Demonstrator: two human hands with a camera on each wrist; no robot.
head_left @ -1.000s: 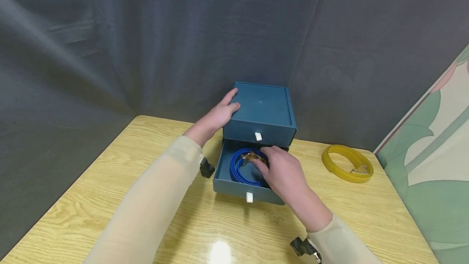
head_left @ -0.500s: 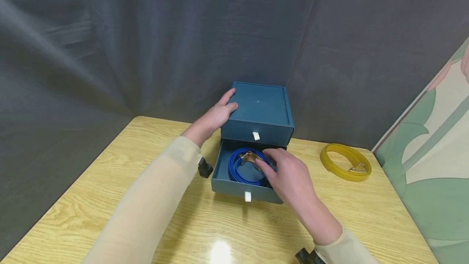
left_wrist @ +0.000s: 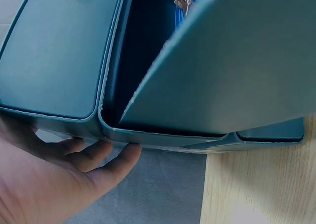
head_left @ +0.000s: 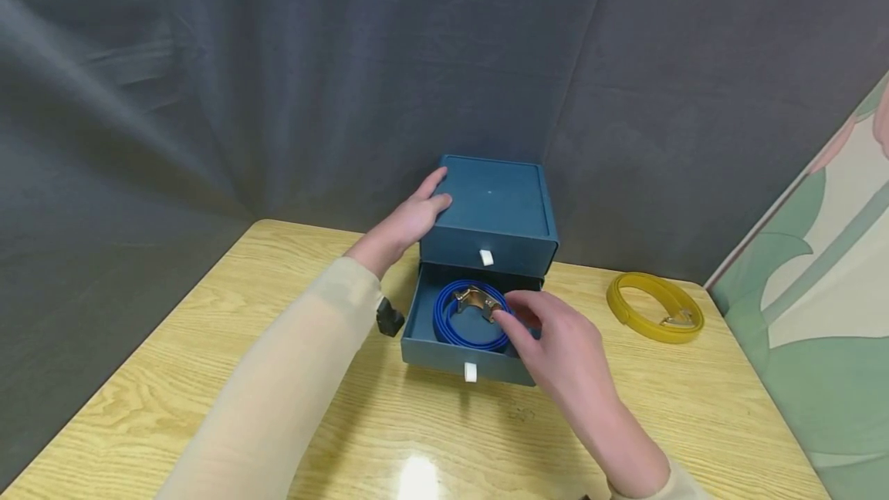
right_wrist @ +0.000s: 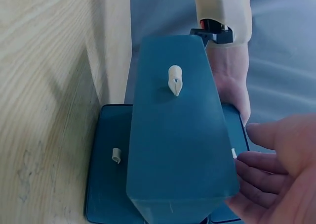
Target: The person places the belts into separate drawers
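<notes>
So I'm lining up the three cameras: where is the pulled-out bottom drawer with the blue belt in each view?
Head: the bottom drawer sits mid-frame under the closed top drawer, blue belt coiled inside.
Left wrist: its side wall fills the upper right; a bit of belt shows at the top.
Right wrist: its front runs up the middle; belt hidden.
Shared landmark: the white pull tab.

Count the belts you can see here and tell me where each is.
2. A coiled blue belt lies in the open lower drawer, by the right hand. A coiled yellow belt lies on the table to the right. The shut upper drawer could hide more.
</notes>
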